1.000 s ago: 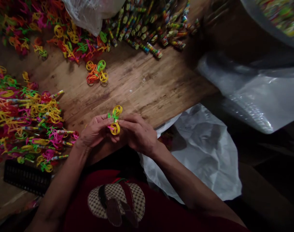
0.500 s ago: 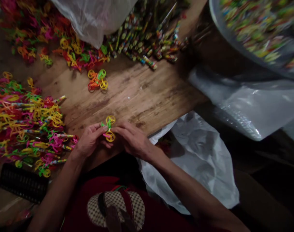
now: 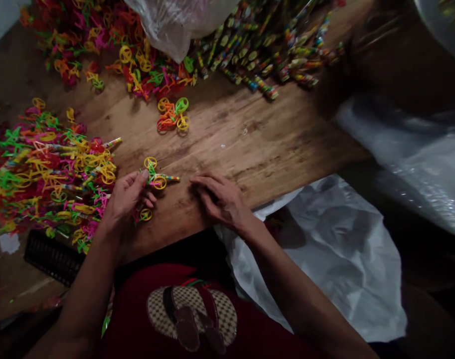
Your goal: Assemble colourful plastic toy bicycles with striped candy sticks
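My left hand [image 3: 129, 194] pinches a small plastic toy bicycle [image 3: 151, 172] with a green frame and yellow wheels. A thin patterned candy tube [image 3: 171, 178] sticks out from it to the right. Under the same hand another yellow wheel [image 3: 146, 214] shows; whether the fingers touch it I cannot tell. My right hand [image 3: 222, 199] is apart from the toy, over the wooden table [image 3: 227, 154], its fingers loosely bent with nothing in them. To the left lies a heap of toy bicycles [image 3: 51, 169], several with tubes attached.
Loose toy bicycles [image 3: 173, 115] lie mid-table, below a larger pile [image 3: 137, 65]. Patterned tubes [image 3: 264, 60] are heaped at the back beside a plastic bag [image 3: 175, 30]. A black basket [image 3: 51, 257] stands lower left. A white sack [image 3: 324, 249] hangs at the table's front edge.
My right hand has drawn away from the toy bicycle and opened. My left hand has moved left with the toy, whose tube now shows. The view has shifted right to left across the scene.
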### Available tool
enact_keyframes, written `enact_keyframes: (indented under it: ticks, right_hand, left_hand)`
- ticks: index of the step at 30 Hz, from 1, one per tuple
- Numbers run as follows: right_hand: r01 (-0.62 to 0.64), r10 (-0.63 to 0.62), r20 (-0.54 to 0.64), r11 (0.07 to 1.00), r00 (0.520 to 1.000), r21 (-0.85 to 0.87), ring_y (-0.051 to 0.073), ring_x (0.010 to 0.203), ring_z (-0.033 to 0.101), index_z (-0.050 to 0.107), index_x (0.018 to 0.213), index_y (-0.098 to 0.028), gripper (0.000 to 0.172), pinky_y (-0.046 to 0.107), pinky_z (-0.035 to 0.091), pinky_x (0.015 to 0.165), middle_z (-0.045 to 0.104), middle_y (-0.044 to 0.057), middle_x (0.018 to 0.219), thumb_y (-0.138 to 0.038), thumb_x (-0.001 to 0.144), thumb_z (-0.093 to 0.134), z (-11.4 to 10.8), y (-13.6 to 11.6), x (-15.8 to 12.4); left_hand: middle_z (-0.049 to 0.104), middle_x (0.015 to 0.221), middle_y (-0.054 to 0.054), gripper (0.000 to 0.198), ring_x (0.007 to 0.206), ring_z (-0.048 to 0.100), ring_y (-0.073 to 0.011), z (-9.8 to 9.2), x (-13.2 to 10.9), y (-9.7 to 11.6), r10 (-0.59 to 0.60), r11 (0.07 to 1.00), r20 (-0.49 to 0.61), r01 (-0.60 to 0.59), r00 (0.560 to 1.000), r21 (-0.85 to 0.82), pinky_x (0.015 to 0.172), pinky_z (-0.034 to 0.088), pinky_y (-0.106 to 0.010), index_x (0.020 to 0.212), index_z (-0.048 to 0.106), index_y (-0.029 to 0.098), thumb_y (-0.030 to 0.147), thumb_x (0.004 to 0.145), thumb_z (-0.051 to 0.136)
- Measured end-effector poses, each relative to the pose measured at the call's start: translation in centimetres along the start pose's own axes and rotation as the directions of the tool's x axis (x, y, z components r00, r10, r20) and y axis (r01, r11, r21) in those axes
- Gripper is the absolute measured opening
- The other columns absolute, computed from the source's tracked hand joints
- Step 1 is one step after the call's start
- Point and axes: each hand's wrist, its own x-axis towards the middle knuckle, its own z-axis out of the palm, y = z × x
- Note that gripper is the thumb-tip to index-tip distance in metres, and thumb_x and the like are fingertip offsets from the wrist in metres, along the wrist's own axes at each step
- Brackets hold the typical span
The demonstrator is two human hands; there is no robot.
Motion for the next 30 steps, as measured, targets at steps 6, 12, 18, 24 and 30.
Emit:
enact_keyframes:
  ticks: [6, 12, 18, 24, 30]
  right_hand:
    - [-0.074, 0.073, -0.06, 0.997, 0.996, -0.007, 0.023, 0.106, 0.067, 0.062, 0.121, -0.016, 0.028, 0.037, 0.059, 0.088, 0.068, 0.014, 0.116, -0.022, 0.093, 0.059, 1.6, -1.6, 1.3]
    - [-0.247, 0.249, -0.119, 0.969, 0.961, 0.032, 0.018, 0.086, 0.066, 0.065, 0.108, -0.018, 0.017, 0.033, 0.055, 0.077, 0.07, 0.009, 0.097, -0.028, 0.096, 0.058, 3.0, -2.9, 2.5]
    - [-0.458, 0.457, 0.025, 0.887, 0.889, 0.066, 0.013, 0.064, 0.058, 0.067, 0.079, -0.017, 0.022, 0.027, 0.043, 0.062, 0.068, 0.003, 0.073, -0.027, 0.095, 0.057, 3.1, -3.9, 3.7]
    - [-0.319, 0.334, 0.112, 0.938, 0.936, -0.134, 0.015, 0.064, 0.058, 0.065, 0.074, -0.017, 0.022, 0.027, 0.038, 0.061, 0.069, 0.005, 0.074, -0.024, 0.094, 0.058, 3.2, -3.7, 5.1]
    - [-0.323, 0.314, -0.106, 0.942, 0.943, -0.086, 0.017, 0.064, 0.058, 0.063, 0.075, -0.02, 0.026, 0.031, 0.043, 0.063, 0.065, 0.005, 0.072, -0.028, 0.097, 0.052, 0.8, -1.3, 5.6]
  left_hand:
    - [0.071, 0.073, -0.003, 0.039, 0.054, 0.063, -0.0101, 0.2, -0.2, 0.2, -0.075, 0.996, 0.069, 0.078, 0.995, -0.036, 0.048, 0.051, -0.019, 0.09, 0.066, 0.012, 0.034, 0.065, 0.087]
    - [0.07, 0.067, -0.003, 0.035, 0.051, 0.061, -0.0088, 0.7, -0.5, -0.5, -0.074, 0.997, 0.068, 0.077, 0.995, -0.033, 0.05, 0.049, -0.018, 0.085, 0.067, 0.011, 0.033, 0.065, 0.086]
    - [0.068, 0.06, -0.002, 0.032, 0.046, 0.059, -0.0096, 1.0, -0.3, -0.2, -0.084, 0.996, 0.091, 0.082, 0.992, 0.023, 0.047, 0.045, -0.018, 0.085, 0.068, 0.013, 0.036, 0.069, 0.082]
    - [0.069, 0.063, -0.002, 0.025, 0.05, 0.058, -0.0115, -0.6, -0.7, 0.4, -0.02, 0.953, -0.048, 0.033, 0.999, 0.302, 0.042, 0.039, -0.018, 0.075, 0.072, 0.014, 0.035, 0.068, 0.083]
    - [0.063, 0.056, 0.001, 0.018, 0.043, 0.052, -0.009, -1.8, -1.1, 1.1, -0.074, 0.964, -0.054, 0.086, 0.996, 0.25, 0.039, 0.038, -0.017, 0.073, 0.072, 0.014, 0.031, 0.072, 0.078]
